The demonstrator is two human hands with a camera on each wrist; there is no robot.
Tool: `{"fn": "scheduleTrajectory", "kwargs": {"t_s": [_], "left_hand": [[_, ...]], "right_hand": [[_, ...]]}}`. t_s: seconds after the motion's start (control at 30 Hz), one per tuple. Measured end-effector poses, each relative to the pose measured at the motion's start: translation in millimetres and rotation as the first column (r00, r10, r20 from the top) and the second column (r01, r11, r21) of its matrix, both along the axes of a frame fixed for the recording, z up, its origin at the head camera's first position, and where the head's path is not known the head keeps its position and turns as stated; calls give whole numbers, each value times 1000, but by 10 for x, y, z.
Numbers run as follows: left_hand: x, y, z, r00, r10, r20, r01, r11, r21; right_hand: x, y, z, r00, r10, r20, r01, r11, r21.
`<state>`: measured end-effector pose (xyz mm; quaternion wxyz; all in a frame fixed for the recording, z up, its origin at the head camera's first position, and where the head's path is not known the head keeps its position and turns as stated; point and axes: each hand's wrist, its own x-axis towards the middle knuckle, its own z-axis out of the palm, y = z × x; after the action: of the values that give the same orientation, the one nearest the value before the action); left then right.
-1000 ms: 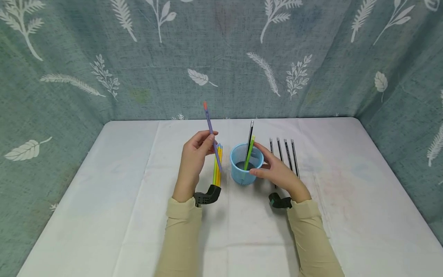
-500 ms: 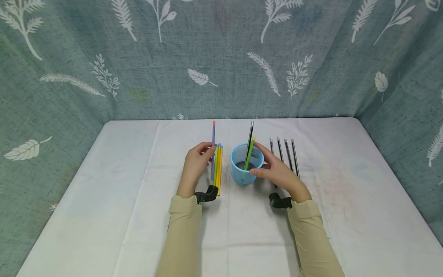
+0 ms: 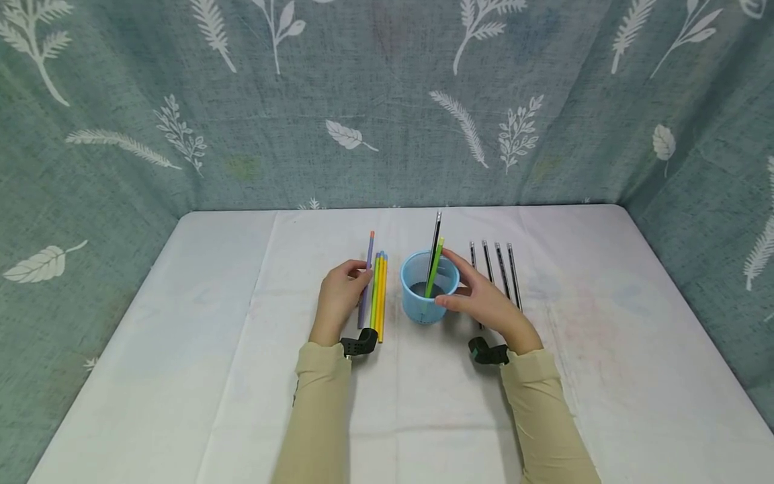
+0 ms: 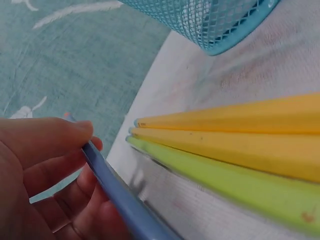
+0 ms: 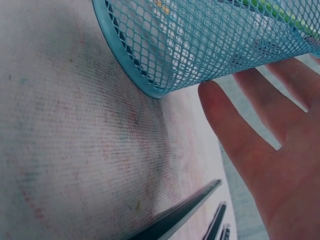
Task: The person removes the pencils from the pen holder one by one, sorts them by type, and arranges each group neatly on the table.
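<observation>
My left hand [image 3: 340, 296] pinches a purple pencil [image 3: 370, 247] with an orange end between thumb and fingers. Beside it lie two yellow pencils [image 4: 240, 117] and a lime-green pencil [image 4: 225, 185], side by side on the table. My right hand [image 3: 490, 302] holds the light-blue mesh pencil cup [image 3: 417, 310] from its right side, thumb at the front and index finger behind. Upright in the cup lean a black pencil [image 3: 436, 232] and a bright green pencil [image 3: 436, 269]. Whether the purple pencil's lower end touches the cloth cannot be told.
Several black pencils [image 3: 514, 279] with silvery ends lie in a spaced row right of the cup, partly behind the right hand and wrist. A white cloth [image 3: 181, 376] covers the table. A grey-green leaf-patterned curtain [image 3: 387, 161] hangs along its back and sides.
My left hand has brought the purple pencil down and toward me, from tilted above the yellow and green pencils to their left side. The right hand and cup have stayed put.
</observation>
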<state>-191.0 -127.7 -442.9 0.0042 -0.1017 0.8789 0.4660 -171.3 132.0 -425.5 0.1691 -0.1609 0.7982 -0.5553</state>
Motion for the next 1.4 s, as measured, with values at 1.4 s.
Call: {"fn": "scheduleTrajectory", "kwargs": {"t_s": [1.4], "left_hand": [[107, -136, 177, 980, -96, 172, 140, 953, -267]], "right_hand": [[0, -9, -1, 1000, -6, 2, 6, 1000, 3]]}}
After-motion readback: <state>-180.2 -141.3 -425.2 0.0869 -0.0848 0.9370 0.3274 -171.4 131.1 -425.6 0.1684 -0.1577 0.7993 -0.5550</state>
